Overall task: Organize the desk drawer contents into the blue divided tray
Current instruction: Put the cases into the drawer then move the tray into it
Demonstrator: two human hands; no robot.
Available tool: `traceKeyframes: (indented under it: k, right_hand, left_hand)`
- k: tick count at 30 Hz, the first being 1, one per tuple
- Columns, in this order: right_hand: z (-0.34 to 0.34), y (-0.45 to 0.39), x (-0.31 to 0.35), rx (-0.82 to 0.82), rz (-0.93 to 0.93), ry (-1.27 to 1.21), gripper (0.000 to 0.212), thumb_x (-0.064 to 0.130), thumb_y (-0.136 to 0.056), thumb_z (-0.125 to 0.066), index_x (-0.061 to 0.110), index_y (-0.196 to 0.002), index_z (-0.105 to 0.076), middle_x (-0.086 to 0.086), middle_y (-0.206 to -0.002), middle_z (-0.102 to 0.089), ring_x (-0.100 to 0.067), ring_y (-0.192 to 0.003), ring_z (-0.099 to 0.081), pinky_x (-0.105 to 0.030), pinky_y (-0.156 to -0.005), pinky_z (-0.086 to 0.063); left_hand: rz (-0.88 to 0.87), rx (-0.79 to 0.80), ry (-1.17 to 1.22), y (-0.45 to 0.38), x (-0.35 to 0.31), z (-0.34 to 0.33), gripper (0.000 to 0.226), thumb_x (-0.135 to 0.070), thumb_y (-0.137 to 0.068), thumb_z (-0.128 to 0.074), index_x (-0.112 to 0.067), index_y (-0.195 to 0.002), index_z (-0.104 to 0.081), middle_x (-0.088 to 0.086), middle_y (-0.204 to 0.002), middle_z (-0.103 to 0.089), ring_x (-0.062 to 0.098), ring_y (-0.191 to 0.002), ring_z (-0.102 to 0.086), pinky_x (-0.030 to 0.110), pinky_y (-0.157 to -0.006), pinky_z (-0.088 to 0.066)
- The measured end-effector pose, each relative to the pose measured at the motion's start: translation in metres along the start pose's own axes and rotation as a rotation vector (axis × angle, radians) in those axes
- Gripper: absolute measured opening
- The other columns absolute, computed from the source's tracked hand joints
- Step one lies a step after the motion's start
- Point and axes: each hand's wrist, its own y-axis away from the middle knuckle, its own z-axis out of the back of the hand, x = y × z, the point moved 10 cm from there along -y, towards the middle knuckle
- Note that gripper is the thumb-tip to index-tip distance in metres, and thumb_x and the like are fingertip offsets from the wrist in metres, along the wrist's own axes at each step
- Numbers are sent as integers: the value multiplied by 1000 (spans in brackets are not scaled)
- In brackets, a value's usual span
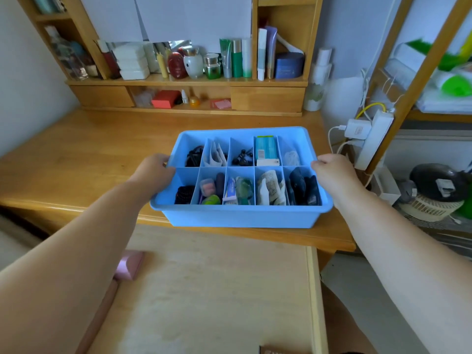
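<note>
The blue divided tray is at the front edge of the wooden desk, its near end overhanging the open drawer. My left hand grips its left rim and my right hand grips its right rim. The compartments hold small items: black hair ties, white packets, black clips, a blue box, a pink case, a small tube, paper sachets and dark pouches.
A pink box lies at the drawer's left side and a dark object at its front. Bottles and jars line the shelf unit behind. A power strip with cables hangs right of the desk.
</note>
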Motion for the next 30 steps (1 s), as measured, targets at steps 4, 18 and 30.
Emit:
traceKeyframes:
  k: [4,18,30]
  right_hand:
    - [14,55,2,9,17,-65,25,18,-91,-51,-2,-99,-64,-27,-107,-62,-45,-96,-60,-59,-87,-49]
    - [-18,237,-64,432,-252,-378,15,-1,-89,-56,3,-85,-69,-12,-67,-71,-19,-57,-67,-24,-44,-49]
    - [-69,157,-115,396,-115,265,11,13,-88,-55,7,-81,-62,-8,-80,-65,-21,-70,-63,-27,-57,-46]
  left_hand:
    - [-40,-21,123,54,20,22,24,-8,-92,-47,-22,-102,-63,-3,-77,-64,16,-67,-63,24,-51,-45]
    - [118,201,35,204,131,47,15,-7,-87,-61,-14,-93,-73,13,-87,-73,28,-78,-70,44,-79,-57]
    - [238,178,337,140,155,-55,26,2,-91,-51,-10,-110,-64,17,-87,-71,32,-75,-69,38,-65,-57]
